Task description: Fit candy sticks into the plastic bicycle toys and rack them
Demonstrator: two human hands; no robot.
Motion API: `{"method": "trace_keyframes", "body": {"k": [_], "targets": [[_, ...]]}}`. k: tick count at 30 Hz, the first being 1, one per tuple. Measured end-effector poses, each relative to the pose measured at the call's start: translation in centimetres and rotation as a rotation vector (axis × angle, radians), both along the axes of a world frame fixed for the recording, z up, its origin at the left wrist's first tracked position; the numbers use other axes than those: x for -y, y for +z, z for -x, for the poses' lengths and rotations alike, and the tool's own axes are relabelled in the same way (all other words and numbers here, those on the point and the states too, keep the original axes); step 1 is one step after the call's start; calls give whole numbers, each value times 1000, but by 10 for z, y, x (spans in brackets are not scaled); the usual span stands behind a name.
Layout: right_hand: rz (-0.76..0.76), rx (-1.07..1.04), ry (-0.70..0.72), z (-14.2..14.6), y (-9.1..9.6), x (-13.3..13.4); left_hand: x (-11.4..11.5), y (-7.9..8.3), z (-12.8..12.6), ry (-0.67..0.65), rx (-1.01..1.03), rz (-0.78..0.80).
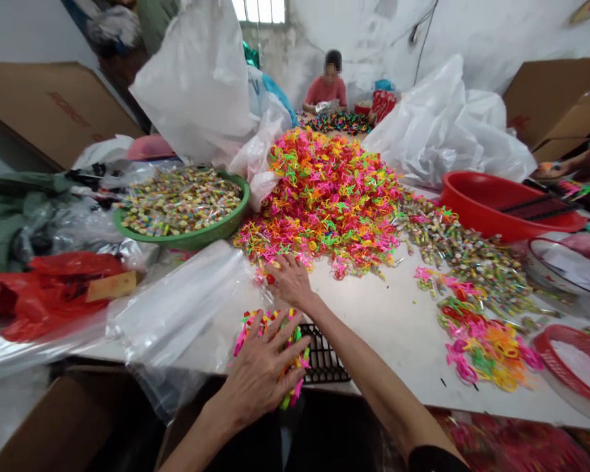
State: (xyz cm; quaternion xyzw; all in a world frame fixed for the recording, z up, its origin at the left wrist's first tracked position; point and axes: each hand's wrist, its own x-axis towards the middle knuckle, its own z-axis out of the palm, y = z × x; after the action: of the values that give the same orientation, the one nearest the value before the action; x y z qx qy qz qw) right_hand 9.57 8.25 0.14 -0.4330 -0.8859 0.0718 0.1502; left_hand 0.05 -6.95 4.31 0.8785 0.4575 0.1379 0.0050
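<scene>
My left hand [261,362] lies spread over a cluster of small bright plastic pieces [295,333] in pink, green, yellow and red. The cluster sits at the table's front edge, on or against a black slatted rack [324,357]; the hand hides part of both. Farther forward, my right hand [291,282] reaches the near edge of a large heap of similar plastic pieces [334,203]. Its fingers stretch out and look apart, with a few pieces by the fingertips. A clear plastic bag [187,301] lies flat to the left of both hands.
To the left stands a green basin [187,237] full of small wrapped bits. At right are a red basin [491,219], loose clear tubes [472,255], a smaller plastic-piece pile [491,354] and a red basket [553,354]. Another person [327,92] sits at the far end.
</scene>
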Motion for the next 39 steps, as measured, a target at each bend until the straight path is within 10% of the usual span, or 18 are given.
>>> {"method": "trace_keyframes", "body": {"k": [5, 16, 27, 39], "targets": [[-87, 80, 4, -26, -14, -2, -3, 0, 5, -10, -22, 26], [-112, -46, -460, -165, -20, 50, -33, -5, -10, -1, 73, 2], [214, 83, -568, -122, 5, 10, -40, -13, -11, -59, -16, -54], [778, -934, -471, -134, -33, 73, -41, -14, -12, -49, -13, -25]]}}
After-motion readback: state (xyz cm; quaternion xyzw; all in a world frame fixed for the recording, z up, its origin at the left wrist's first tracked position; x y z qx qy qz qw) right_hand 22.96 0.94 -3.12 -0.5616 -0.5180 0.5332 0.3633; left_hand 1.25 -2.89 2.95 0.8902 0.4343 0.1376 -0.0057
